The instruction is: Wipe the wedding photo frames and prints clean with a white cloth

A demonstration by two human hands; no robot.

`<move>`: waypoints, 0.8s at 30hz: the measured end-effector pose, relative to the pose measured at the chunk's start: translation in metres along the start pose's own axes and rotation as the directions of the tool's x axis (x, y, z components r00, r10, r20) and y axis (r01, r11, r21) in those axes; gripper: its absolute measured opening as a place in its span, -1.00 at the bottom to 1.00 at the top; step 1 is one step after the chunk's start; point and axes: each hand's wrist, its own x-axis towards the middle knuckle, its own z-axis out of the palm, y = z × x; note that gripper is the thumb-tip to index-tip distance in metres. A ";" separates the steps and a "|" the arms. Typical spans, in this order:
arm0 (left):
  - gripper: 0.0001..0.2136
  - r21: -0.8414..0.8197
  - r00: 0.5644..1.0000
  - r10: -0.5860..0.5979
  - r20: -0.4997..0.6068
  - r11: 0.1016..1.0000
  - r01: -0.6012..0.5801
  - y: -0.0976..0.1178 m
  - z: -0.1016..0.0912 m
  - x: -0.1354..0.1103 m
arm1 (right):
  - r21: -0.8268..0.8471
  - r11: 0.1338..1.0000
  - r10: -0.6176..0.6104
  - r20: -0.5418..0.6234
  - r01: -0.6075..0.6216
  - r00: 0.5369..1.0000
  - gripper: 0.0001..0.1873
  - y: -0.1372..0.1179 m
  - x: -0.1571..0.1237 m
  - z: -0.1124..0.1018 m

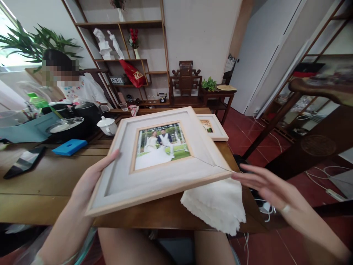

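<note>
A light-wood picture frame (162, 165) with a wide white mat and a wedding photo is tilted up above the table's front edge. My left hand (92, 175) grips its left side, thumb over the front and the other fingers hidden behind. By the lower right corner is my right hand (268, 184), fingers stretched out and slightly blurred; whether the fingertips touch the frame I cannot tell. Under that corner a white cloth (217, 206) lies on the table and hangs over its edge. A smaller framed picture (217, 129) lies partly hidden behind the large frame.
On the wooden table (49, 191) are a phone (24, 162), a blue block (69, 147), a lidded white cup (107, 126) and a black pot (68, 127). Another person (79, 86) sits across at the left. A dark wooden chair (306, 143) stands at my right.
</note>
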 end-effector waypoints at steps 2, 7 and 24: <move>-0.56 -0.076 0.989 -0.099 0.107 0.991 0.107 0.013 0.029 0.003 | 0.396 0.915 0.072 0.020 -0.074 0.997 -0.42 -0.012 0.021 -0.001; -0.63 -0.178 0.961 -0.028 0.274 0.981 0.079 0.035 0.095 0.027 | 0.669 0.722 0.318 -0.095 -0.176 0.943 -0.72 -0.025 0.060 -0.007; -0.69 -0.391 0.911 -0.301 0.281 0.831 0.395 -0.067 0.193 0.156 | 0.729 0.681 0.584 -0.492 -0.061 0.645 -0.76 0.044 0.057 -0.086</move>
